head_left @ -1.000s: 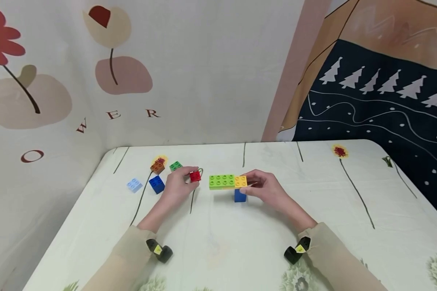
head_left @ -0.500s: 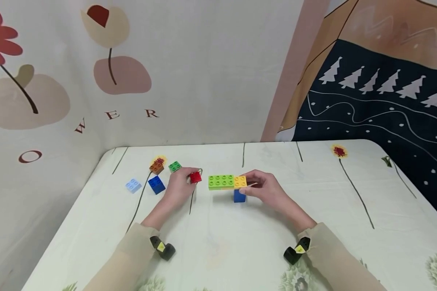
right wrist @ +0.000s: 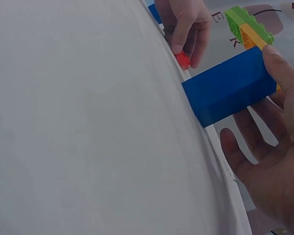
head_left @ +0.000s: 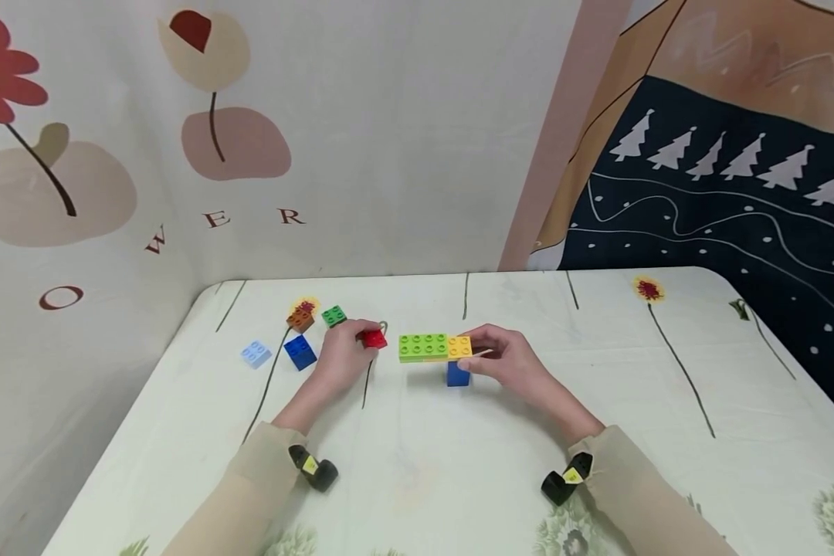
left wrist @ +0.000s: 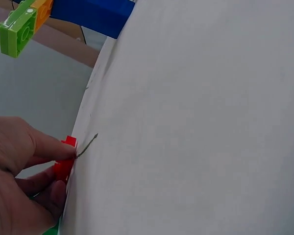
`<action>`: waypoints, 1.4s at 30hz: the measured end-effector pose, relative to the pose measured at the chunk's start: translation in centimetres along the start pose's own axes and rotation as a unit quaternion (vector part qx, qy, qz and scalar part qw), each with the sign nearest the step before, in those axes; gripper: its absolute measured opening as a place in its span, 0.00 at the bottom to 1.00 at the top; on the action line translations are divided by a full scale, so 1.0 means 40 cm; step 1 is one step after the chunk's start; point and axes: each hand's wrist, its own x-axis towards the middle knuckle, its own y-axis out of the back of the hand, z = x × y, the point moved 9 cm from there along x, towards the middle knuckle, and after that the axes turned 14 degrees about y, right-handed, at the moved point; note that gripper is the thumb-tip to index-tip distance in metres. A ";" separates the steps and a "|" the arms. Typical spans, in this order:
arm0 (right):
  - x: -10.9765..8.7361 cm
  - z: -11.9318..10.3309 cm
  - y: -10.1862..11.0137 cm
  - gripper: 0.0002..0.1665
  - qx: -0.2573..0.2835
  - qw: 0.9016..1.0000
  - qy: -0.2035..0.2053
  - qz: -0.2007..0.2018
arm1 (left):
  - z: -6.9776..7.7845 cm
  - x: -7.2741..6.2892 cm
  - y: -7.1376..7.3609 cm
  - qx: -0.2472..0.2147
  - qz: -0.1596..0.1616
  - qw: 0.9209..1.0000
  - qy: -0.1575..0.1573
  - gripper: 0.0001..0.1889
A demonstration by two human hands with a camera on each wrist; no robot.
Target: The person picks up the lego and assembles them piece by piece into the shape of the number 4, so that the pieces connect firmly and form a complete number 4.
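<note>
My left hand (head_left: 342, 357) pinches a small red toy building brick (head_left: 374, 339) between thumb and fingers. In the left wrist view the red brick (left wrist: 64, 164) is low against the tabletop, partly covered by the fingers. Right of it stands a brick structure: a blue column (right wrist: 231, 85) on the table, with a yellow brick (head_left: 459, 347) above. A lime green brick (head_left: 422, 347) juts from the top toward the left, clear of the table. My right hand (head_left: 513, 361) holds the structure near its top, with the thumb on its near side and fingers partly hidden behind.
Left of my left hand lie loose bricks: light blue (head_left: 255, 354), dark blue (head_left: 300, 352), brown (head_left: 300, 320) and green (head_left: 333, 316). A flower-patterned cloth covers the table (head_left: 417, 463). Printed fabric (head_left: 389, 154) hangs behind it.
My left hand has turned slightly and its wrist has shifted a little to the right. The fingers now cover more of the red brick. My right hand and the structure stay in place.
</note>
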 end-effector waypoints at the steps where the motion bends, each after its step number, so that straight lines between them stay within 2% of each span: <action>1: 0.000 0.000 -0.001 0.22 0.002 1.000 0.001 -0.001 | -0.003 0.001 0.003 -0.004 -0.004 1.000 0.007 0.22; 4: 0.002 0.000 -0.002 0.22 0.003 1.000 0.001 -0.002 | -0.014 0.004 0.018 -0.021 -0.018 0.999 0.024 0.22; 9: 0.001 0.004 0.000 0.22 -0.001 1.000 -0.006 -0.004 | -0.020 -0.004 0.046 -0.050 -0.028 0.998 0.029 0.23; 17: 0.000 0.000 0.005 0.22 -0.007 1.000 -0.005 -0.004 | 0.024 -0.041 0.073 -0.060 -0.016 0.998 -0.001 0.23; 24: -0.001 0.000 0.005 0.22 0.000 1.000 -0.012 -0.004 | 0.052 -0.066 0.093 -0.092 -0.018 0.996 0.001 0.22; 31: 0.002 0.002 0.007 0.23 -0.004 1.000 -0.010 -0.005 | 0.086 -0.082 0.087 -0.124 -0.040 0.991 0.000 0.22; 42: 0.003 0.008 0.008 0.23 -0.011 1.000 -0.023 -0.008 | 0.178 -0.130 0.066 -0.153 -0.080 0.984 -0.051 0.21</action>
